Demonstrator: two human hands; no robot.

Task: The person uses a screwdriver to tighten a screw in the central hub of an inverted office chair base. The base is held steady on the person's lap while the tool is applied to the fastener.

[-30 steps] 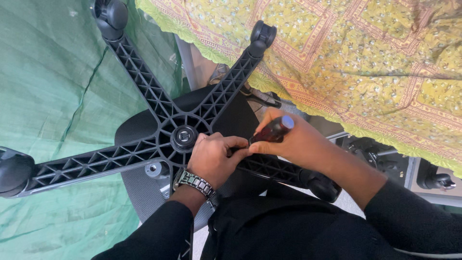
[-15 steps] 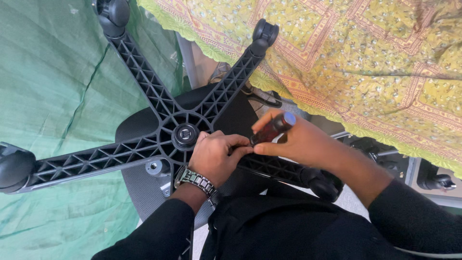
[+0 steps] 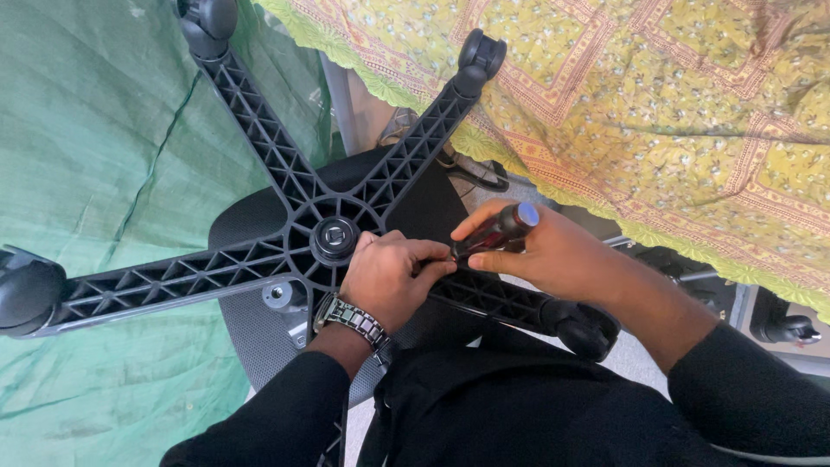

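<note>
The chair base (image 3: pixel 285 225) is black, its spokes ribbed in a lattice of triangles; the casters (image 3: pixel 30 290) are black too; the screwdriver (image 3: pixel 493 232) has a dark red and black handle with a pale blue end cap; the wristwatch (image 3: pixel 350 318) is silver metal; the sleeves (image 3: pixel 285 406) are black; the cloth (image 3: pixel 648 104) is yellow-green with small white flowers and pinkish-orange bands; the sheet (image 3: pixel 86 130) is plain green.

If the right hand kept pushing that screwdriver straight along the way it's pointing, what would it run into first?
The right hand aims the screwdriver down and left. Its tip is hidden behind the fingers of the left hand, so those probably come first, then the black chair base beneath. Depth is unclear.
</note>
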